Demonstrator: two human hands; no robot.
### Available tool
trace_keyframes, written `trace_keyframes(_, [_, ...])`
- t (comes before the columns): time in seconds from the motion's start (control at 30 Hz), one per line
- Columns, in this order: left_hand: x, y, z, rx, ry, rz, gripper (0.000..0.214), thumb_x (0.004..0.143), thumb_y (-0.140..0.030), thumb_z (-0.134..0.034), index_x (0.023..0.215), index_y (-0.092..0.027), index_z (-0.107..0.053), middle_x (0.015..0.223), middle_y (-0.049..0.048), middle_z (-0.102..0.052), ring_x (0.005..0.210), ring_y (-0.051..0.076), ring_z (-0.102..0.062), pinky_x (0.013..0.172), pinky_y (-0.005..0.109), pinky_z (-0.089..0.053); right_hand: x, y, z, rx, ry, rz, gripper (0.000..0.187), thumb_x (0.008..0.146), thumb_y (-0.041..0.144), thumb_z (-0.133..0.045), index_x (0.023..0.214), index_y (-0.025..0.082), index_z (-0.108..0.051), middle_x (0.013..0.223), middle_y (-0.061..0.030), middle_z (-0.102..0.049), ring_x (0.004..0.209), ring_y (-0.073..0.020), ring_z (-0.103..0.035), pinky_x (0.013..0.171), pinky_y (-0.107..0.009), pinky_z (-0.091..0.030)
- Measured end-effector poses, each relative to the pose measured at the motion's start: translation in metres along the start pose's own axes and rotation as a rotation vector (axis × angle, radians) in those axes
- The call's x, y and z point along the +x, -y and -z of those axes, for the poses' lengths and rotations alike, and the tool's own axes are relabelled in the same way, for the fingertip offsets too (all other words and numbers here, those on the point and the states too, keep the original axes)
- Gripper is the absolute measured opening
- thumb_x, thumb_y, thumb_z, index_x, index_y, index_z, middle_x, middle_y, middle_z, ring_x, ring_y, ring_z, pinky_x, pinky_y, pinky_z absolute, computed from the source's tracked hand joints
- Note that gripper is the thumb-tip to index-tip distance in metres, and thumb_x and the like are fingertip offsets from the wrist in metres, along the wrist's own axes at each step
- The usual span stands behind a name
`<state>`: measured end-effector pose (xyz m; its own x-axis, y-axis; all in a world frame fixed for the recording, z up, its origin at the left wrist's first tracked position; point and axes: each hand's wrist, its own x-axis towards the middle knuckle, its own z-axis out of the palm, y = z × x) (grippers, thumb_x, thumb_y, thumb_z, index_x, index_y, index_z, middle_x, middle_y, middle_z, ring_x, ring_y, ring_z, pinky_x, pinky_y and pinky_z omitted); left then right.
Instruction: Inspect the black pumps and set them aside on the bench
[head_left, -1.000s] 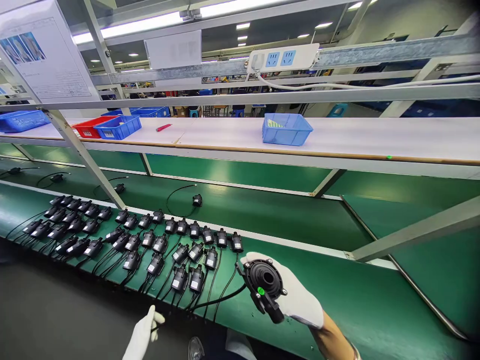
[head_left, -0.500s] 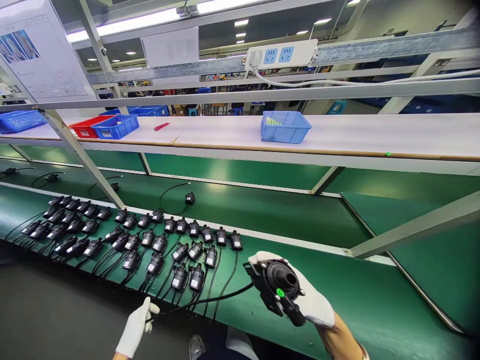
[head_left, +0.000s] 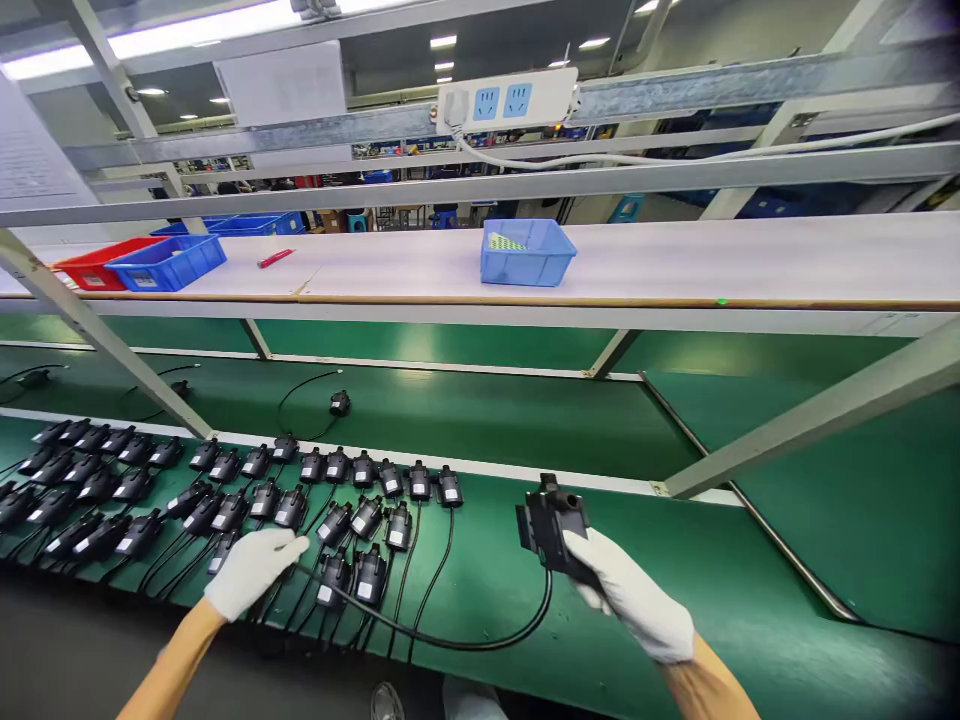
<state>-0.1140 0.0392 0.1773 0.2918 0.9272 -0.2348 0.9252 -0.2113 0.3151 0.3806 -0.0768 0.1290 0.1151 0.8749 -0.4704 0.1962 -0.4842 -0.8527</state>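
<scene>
My right hand (head_left: 630,590), in a white glove, grips a black plastic pump-like unit (head_left: 555,525) above the green bench. A round port shows on the unit's upper side. From its bottom a black cable (head_left: 480,645) curves down and then left. My left hand (head_left: 255,570), also gloved, is closed on the cable near its far end, over the rows of units. Several similar black units (head_left: 370,575) with white labels lie on the bench, their cables hanging toward the front edge.
Behind a pale divider runs a green belt (head_left: 450,415) with a black unit (head_left: 340,403) on it. The white shelf (head_left: 390,260) above carries a light blue bin (head_left: 528,255), a blue bin (head_left: 169,265) and a red bin (head_left: 97,265). Slanted metal posts (head_left: 817,405) stand at the right and left.
My left hand has risen from below the bench edge to over the units, drawing the cable up. The held unit has turned in my right hand. The view has shifted right.
</scene>
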Motion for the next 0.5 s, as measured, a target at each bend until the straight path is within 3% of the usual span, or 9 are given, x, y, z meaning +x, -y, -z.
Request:
trace_keyframes(0.07, [0.059, -0.039, 0.002, 0.141, 0.005, -0.222, 0.055, 0.096, -0.059, -0.045, 0.058, -0.022, -0.058, 0.062, 0.0004, -0.057, 0.064, 0.019, -0.052, 0.065, 0.03, -0.031, 0.028, -0.021, 0.019, -0.122, -0.073, -0.105, 0.06, 0.09, 0.079, -0.042, 0.093, 0.023, -0.061, 0.051, 0.005, -0.052, 0.046, -0.0197, -0.053, 0.053, -0.033, -0.048])
trace_keyframes(0.13, [0.125, -0.087, -0.007, 0.211, 0.03, -0.462, 0.051, 0.096, -0.055, -0.049, 0.06, -0.021, -0.063, 0.065, 0.0037, -0.06, 0.07, 0.021, -0.054, 0.072, 0.033, -0.033, 0.063, -0.04, 0.043, -0.214, -0.149, -0.155, 0.054, 0.085, 0.074, -0.055, 0.098, 0.023, -0.063, 0.072, -0.0026, -0.07, 0.065, -0.0265, -0.067, 0.067, -0.039, -0.053])
trace_keyframes(0.23, [0.226, -0.164, -0.037, 0.27, 0.062, -0.671, 0.046, 0.092, -0.057, -0.058, 0.069, -0.019, -0.071, 0.073, 0.0087, -0.067, 0.083, 0.025, -0.059, 0.082, 0.037, -0.036, 0.126, -0.063, 0.08, -0.31, -0.26, -0.23, 0.052, 0.077, 0.064, -0.07, 0.103, 0.02, -0.066, 0.101, -0.0156, -0.076, 0.096, -0.0384, -0.072, 0.089, -0.047, -0.051])
trace_keyframes(0.33, [0.306, -0.227, -0.077, 0.341, 0.081, -0.757, 0.032, 0.085, -0.048, -0.071, 0.08, -0.017, -0.074, 0.088, 0.0128, -0.072, 0.096, 0.029, -0.061, 0.093, 0.042, -0.037, 0.194, -0.076, 0.111, -0.345, -0.298, -0.289, 0.058, 0.081, 0.068, -0.065, 0.107, 0.016, -0.066, 0.092, -0.0177, -0.077, 0.088, -0.0374, -0.075, 0.087, -0.045, -0.053])
trace_keyframes(0.43, [0.343, -0.253, -0.116, 0.395, 0.067, -0.721, 0.028, 0.087, -0.038, -0.071, 0.099, -0.013, -0.074, 0.106, 0.0171, -0.072, 0.106, 0.032, -0.061, 0.104, 0.048, -0.034, 0.264, -0.083, 0.128, -0.339, -0.316, -0.341, 0.064, 0.09, 0.072, -0.054, 0.116, 0.014, -0.064, 0.081, -0.0106, -0.076, 0.072, -0.0269, -0.075, 0.078, -0.038, -0.056])
trace_keyframes(0.5, [0.339, -0.247, -0.137, 0.409, 0.079, -0.665, 0.032, 0.092, -0.04, -0.065, 0.105, -0.011, -0.073, 0.107, 0.0186, -0.071, 0.105, 0.032, -0.062, 0.1, 0.049, -0.037, 0.311, -0.085, 0.13, -0.358, -0.343, -0.377, 0.061, 0.095, 0.069, -0.053, 0.12, 0.014, -0.063, 0.089, -0.0075, -0.076, 0.074, -0.0214, -0.074, 0.079, -0.037, -0.057])
